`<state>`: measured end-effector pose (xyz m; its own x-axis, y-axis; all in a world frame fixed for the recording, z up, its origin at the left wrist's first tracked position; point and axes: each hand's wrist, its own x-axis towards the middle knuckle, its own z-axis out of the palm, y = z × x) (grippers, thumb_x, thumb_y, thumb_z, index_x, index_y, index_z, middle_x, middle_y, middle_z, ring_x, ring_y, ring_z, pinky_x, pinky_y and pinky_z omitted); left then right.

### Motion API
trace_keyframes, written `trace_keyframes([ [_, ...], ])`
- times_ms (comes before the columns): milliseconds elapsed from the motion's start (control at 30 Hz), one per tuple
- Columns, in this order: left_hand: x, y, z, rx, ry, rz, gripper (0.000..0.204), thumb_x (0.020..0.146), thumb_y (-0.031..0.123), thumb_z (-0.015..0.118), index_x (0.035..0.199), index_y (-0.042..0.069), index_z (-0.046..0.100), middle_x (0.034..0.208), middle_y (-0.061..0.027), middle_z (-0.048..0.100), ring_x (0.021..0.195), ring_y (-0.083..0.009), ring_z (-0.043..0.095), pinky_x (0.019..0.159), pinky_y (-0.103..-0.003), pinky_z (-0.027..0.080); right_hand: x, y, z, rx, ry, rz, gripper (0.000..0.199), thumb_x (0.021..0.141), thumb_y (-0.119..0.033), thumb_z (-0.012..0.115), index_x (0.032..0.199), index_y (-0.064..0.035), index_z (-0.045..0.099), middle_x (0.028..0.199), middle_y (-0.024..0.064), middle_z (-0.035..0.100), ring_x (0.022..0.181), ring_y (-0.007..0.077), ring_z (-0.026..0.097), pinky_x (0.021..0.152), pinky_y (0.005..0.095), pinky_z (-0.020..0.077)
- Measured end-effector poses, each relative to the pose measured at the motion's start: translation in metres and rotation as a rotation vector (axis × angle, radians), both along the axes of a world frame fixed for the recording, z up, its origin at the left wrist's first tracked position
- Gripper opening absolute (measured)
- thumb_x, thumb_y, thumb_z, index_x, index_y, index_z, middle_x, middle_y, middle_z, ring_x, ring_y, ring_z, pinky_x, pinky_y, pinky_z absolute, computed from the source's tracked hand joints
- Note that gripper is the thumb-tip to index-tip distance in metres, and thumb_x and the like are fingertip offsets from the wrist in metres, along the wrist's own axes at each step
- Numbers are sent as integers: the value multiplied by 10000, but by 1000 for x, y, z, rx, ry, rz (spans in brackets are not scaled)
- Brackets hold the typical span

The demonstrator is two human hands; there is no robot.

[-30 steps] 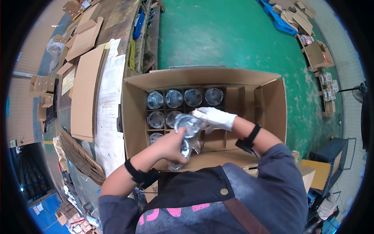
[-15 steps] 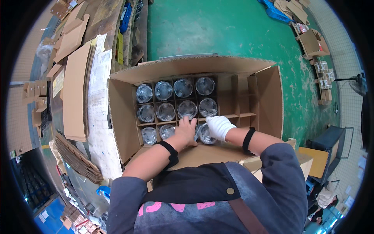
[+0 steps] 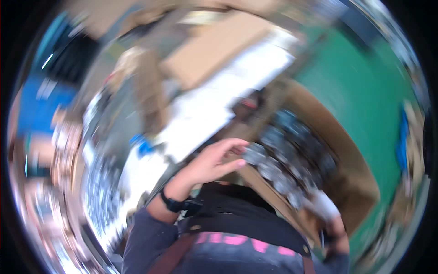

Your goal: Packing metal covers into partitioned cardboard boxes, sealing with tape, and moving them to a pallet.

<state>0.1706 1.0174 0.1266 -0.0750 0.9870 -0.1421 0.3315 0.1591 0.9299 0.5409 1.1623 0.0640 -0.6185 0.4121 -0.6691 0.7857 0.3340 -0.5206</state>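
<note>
A cardboard box (image 3: 360,176) stands to the right, its flaps up, with several clear round glass vessels (image 3: 283,182) set in rows inside. My left hand (image 3: 214,160), bare with a black wristband, hangs outside the box's left end, thumb and fingers apart and nothing between them. Over the near right part of the box is my right hand (image 3: 323,205) in a white glove, close to the nearest row of glass. Motion smears its fingers, so what it holds, if anything, does not show.
A white-topped bench (image 3: 214,107) runs beyond my left hand, bearing a flat brown cardboard sheet (image 3: 219,50). A small blue object (image 3: 142,145) lies at its near end. Many blurred glass pieces (image 3: 102,196) stand at far left. Green floor (image 3: 346,100) spreads past the box.
My view has swung left, so the box now appears at the right and tilted. My left hand has come off the glassware and out of the box; my gloved right hand stays over it.
</note>
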Motion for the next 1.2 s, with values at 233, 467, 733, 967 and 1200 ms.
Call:
trace_keyframes([
  [233, -169, -341, -127, -154, 441, 1790, 691, 747, 319, 808, 1274, 23, 474, 979, -123, 595, 784, -199, 593, 686, -339, 509, -121, -70, 134, -626, 239, -111, 273, 953, -216, 535, 1066, 31, 557, 867, 107, 598, 664, 162, 564, 563, 287, 481],
  [467, -269, -537, -93, -751, 950, 2011, 877, 676, 379, 830, 1327, 30, 357, 1260, -198, 423, 1194, -373, 426, 974, -492, 405, -406, -232, 51, -887, 289, 227, 392, 956, -130, 543, 1289, 67, 485, 1125, 126, 629, 1057, 160, 597, 941, 283, 453],
  [733, -321, -559, -116, -758, 511, 1945, 876, 654, 346, 849, 1292, 82, 310, 1297, -254, 331, 1169, -460, 419, 907, -497, 487, -771, -553, 20, 112, 777, 855, 1092, 605, -469, 814, 1438, 22, 305, 1348, 300, 454, 1260, 397, 460, 1047, 414, 401],
  [967, -278, -611, -80, -439, 507, 1773, 815, 618, 208, 824, 1266, 95, 344, 1211, -196, 420, 1141, -376, 468, 898, -454, 488, -824, -592, -13, -230, 675, 724, 911, 491, -278, 904, 1248, 1, 481, 1108, 133, 632, 1003, 217, 627, 906, 327, 508],
  [1200, -129, -702, -67, 967, -977, 1535, 907, 649, 261, 809, 1412, 58, 363, 1321, -173, 509, 1180, -330, 553, 1020, -455, 445, -737, -512, 27, -266, 615, 1020, 795, 534, -214, 851, 1208, -22, 478, 1106, 139, 592, 1016, 227, 597, 931, 359, 483],
])
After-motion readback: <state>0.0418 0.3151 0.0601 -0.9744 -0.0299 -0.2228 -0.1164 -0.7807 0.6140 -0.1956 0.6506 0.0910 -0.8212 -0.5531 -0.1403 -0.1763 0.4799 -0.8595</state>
